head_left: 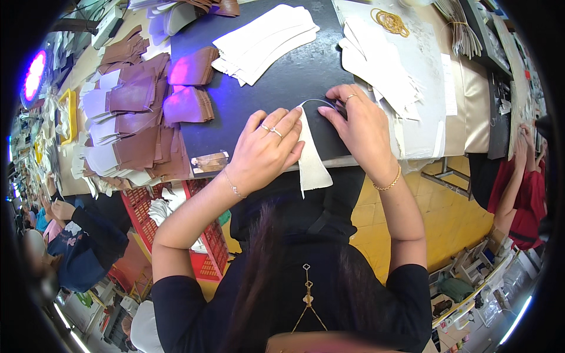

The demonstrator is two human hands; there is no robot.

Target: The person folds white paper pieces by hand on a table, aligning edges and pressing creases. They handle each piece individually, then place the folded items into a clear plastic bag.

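Note:
My left hand (266, 146) is closed over the upper left edge of a cream flared piece (314, 167), like cut leather or fabric. The piece hangs with its wide end over the table's front edge. From its top a thin pale strip (318, 100) arcs to my right hand (366, 125), whose thumb and index finger are bent close together at the strip's far end. Whether the strip is part of the piece I cannot tell. Both hands are over the black work mat (265, 109).
White cut pieces (268, 38) lie at the mat's far side, more (382, 67) to the right near yellow rubber bands (389, 22). Brown and white stacks (132, 109) cover the left. A red crate (141, 215) stands below. Other people work at both sides.

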